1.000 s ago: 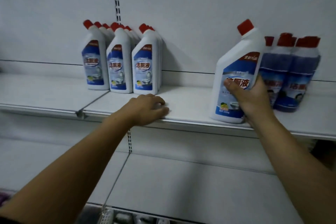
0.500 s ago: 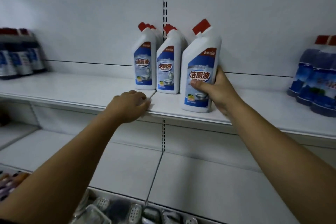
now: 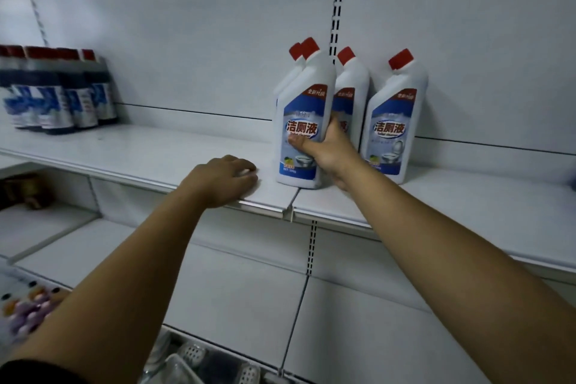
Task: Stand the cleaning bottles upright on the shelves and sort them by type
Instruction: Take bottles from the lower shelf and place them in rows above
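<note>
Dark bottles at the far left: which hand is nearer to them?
Left. The left hand rests on the shelf edge, well right of the dark bottles; the right hand is farther right, gripping a white bottle.

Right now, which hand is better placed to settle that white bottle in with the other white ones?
The right hand: it grips the white bottle, upright beside the other white bottles. The left hand only rests on the shelf edge, holding nothing.

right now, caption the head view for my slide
Right hand grips a white bottle on the shelf; left hand rests on its edge.
</note>
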A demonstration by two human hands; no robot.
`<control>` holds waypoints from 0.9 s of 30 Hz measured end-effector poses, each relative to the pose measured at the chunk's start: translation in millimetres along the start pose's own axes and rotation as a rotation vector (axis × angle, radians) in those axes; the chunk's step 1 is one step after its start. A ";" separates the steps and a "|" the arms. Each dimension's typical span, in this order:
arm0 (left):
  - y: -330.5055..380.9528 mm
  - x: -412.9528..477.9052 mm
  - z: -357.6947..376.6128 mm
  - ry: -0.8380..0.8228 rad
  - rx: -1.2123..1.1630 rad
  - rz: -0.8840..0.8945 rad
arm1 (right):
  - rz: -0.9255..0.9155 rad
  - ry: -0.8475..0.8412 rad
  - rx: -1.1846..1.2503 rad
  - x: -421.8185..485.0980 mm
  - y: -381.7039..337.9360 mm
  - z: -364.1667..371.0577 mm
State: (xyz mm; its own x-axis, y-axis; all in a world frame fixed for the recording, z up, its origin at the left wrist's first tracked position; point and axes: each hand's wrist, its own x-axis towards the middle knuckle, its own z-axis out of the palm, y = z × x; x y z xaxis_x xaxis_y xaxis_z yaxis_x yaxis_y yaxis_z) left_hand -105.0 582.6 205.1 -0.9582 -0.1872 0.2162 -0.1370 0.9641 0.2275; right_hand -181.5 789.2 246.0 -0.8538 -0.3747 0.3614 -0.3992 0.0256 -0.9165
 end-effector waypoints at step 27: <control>-21.3 7.2 -4.5 0.030 -0.052 0.088 | 0.128 -0.051 -1.045 -16.6 26.5 10.0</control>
State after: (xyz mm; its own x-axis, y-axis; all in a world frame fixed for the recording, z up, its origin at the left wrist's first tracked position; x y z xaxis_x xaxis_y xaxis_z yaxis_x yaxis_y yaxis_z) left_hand -107.9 559.9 206.1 -0.9579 -0.1089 0.2658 -0.0390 0.9661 0.2552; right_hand -174.6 786.9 214.1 -0.9045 -0.3506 0.2429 -0.4174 0.8447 -0.3351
